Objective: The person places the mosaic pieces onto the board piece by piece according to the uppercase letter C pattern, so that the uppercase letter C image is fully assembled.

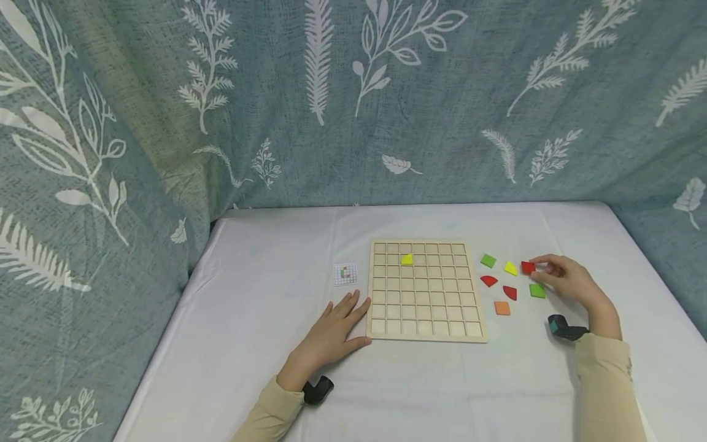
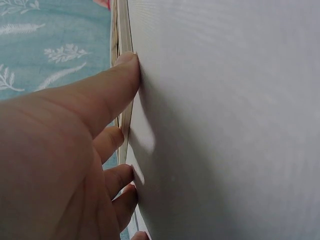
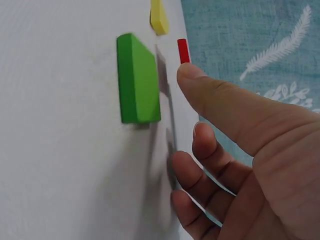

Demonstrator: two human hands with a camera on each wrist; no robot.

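Right hand point(image 1: 569, 281) pinching a red piece point(image 1: 527, 267), a green square point(image 1: 537, 291) just on its thumb's near side and a yellow piece point(image 1: 510, 268) left of its fingertips. Left hand point(image 1: 330, 334), fingers straight and spread, touches the wooden board point(image 1: 423, 297) to its right. The fingertip-only hold could let the red piece slip, a low thumb could knock the green square, and a left-hand push could skew the board

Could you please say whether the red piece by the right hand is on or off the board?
Off: the right hand holds the red piece to the right of the board.
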